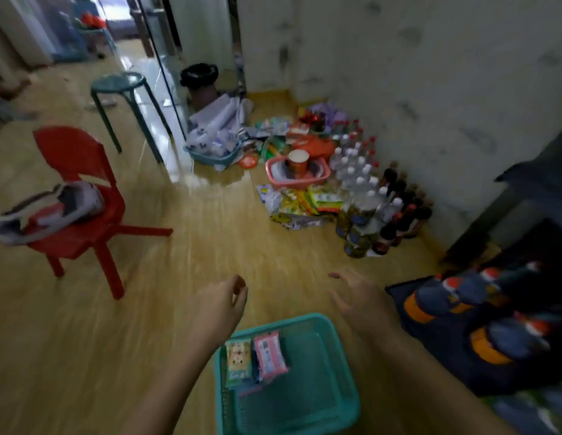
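A teal plastic basket [336,400] sits on the wooden floor at the bottom centre. Inside it, along the left wall, lie a pink packet [269,356] and a green-and-yellow packet [239,357]. My left hand [221,304] hovers above the floor just beyond the basket's far left corner, fingers loosely curled, holding nothing. My right hand [356,298] hovers beyond the far right corner with fingers spread and relaxed, also empty. The frame is motion-blurred.
A red plastic chair [82,196] with a bag on its seat stands at the left, a green stool [122,89] behind it. Along the wall lie snack packets [305,202], a pink basket [297,177], several bottles [367,183] and jars. Packed bottles [480,315] sit right.
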`<state>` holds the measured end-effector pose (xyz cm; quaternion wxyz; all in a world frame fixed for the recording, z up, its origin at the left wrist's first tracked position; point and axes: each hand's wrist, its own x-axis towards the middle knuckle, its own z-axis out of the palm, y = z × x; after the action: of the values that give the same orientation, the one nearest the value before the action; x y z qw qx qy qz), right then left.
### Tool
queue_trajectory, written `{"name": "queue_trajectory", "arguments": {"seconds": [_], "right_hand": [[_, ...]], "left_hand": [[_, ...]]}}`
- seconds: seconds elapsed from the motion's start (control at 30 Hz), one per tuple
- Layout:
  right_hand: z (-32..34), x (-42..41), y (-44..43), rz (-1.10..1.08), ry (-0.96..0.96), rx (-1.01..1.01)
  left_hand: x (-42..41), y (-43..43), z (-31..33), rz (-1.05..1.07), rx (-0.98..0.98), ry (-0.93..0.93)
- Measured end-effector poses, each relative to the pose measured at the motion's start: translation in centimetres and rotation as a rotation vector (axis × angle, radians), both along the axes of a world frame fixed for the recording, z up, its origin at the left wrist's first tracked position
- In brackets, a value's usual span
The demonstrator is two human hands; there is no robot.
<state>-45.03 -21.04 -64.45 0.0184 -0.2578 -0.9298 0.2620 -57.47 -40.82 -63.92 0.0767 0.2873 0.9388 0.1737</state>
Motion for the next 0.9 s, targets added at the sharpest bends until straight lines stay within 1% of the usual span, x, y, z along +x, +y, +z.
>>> {"name": "queue_trajectory", "arguments": {"seconds": [0.07, 0.13, 0.2, 0.27, 0.37, 0.43, 0.53, 0.63, 0.77, 0.9], "right_hand": [[10.0, 2.3, 2.0, -0.028, 0.077, 0.059], [19.9, 5.1, 3.7, -0.076, 0.132, 0.153], [29.7, 8.1, 5.2, -0.118, 0.16, 0.257], [39.1, 11.5, 6.3, -0.17, 0.17, 0.349], [50.7, 17.5, 6.8, -0.293, 0.22, 0.446], [56.4, 21.9, 6.3, -0.385, 0.255, 0.487], [61.9, 28.8, 5.0, -0.518, 0.267, 0.552], [64.6, 35.8, 3.5, -0.67, 0.267, 0.601], [66.5, 45.9, 0.9, -0.919, 0.208, 0.651], [67.0, 56.8, -2.0, -1.16, 0.161, 0.668]], "left_hand": [[0.3, 2.2, 10.0, -0.057, 0.029, 0.093], [0.9, 4.7, 19.2, -0.111, 0.089, 0.136], [2.0, 7.3, 28.1, -0.193, 0.165, 0.174], [3.8, 10.0, 36.4, -0.288, 0.209, 0.251], [7.3, 13.0, 47.1, -0.414, 0.293, 0.345], [10.0, 14.4, 52.8, -0.488, 0.344, 0.365], [14.6, 16.2, 58.8, -0.625, 0.418, 0.383], [20.2, 18.6, 62.6, -0.805, 0.506, 0.381], [29.2, 22.1, 65.5, -1.017, 0.588, 0.348], [39.0, 24.7, 66.3, -1.211, 0.592, 0.236]]}}
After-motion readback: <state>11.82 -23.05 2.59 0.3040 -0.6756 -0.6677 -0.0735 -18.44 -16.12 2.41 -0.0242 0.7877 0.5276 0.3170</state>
